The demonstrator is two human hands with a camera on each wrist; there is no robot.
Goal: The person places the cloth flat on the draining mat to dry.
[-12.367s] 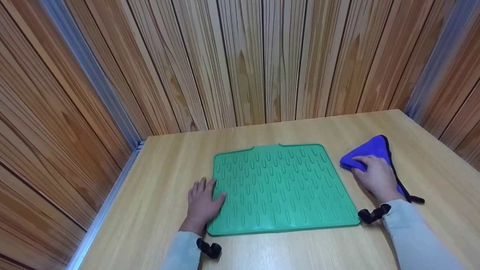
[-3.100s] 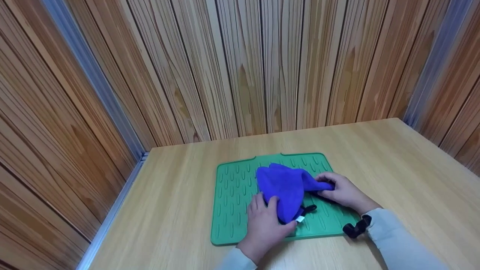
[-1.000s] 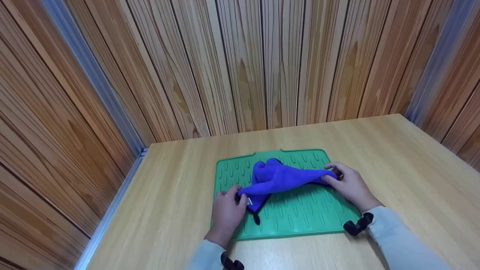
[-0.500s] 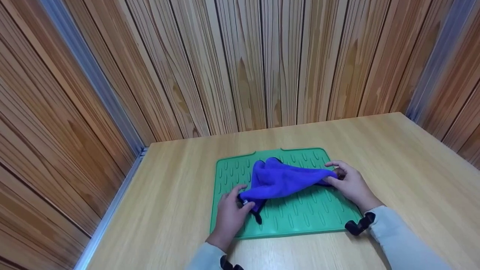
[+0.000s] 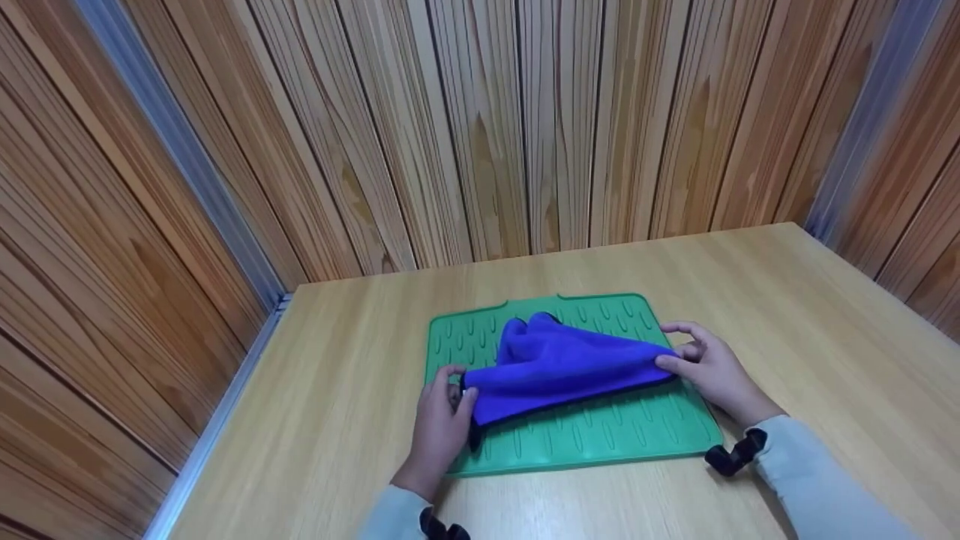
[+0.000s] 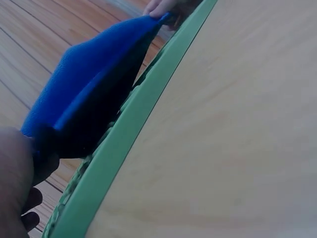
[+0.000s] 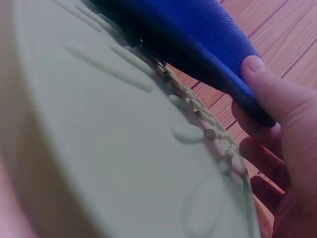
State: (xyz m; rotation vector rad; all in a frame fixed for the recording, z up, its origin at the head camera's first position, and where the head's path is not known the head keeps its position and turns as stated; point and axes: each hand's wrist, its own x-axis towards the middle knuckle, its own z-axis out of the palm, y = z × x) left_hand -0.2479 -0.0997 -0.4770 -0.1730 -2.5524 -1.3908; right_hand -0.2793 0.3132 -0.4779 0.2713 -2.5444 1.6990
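A blue-purple cloth (image 5: 562, 375) with dark edging is stretched between my two hands over a green mat (image 5: 585, 435) with raised oval ribs. My left hand (image 5: 437, 424) pinches the cloth's left corner between thumb and fingers, near the mat's left edge. At the mat's right edge, my right hand (image 5: 716, 371) pinches the opposite corner, thumb on top. The cloth's near edge is lifted off the mat, as the right wrist view shows; its far part lies bunched on the mat. In the left wrist view the cloth (image 6: 84, 74) slants up from the left hand (image 6: 17, 183).
The mat lies on a light wooden table (image 5: 337, 360). Wood-plank walls (image 5: 495, 127) stand behind and at both sides, with metal strips in the corners. Each wrist carries a small black device (image 5: 735, 452).
Earlier the cloth lay folded right of the mat under my right hand; later it came onto the mat. Over the last second my left hand shifted slightly left, and the near edge straightened out.
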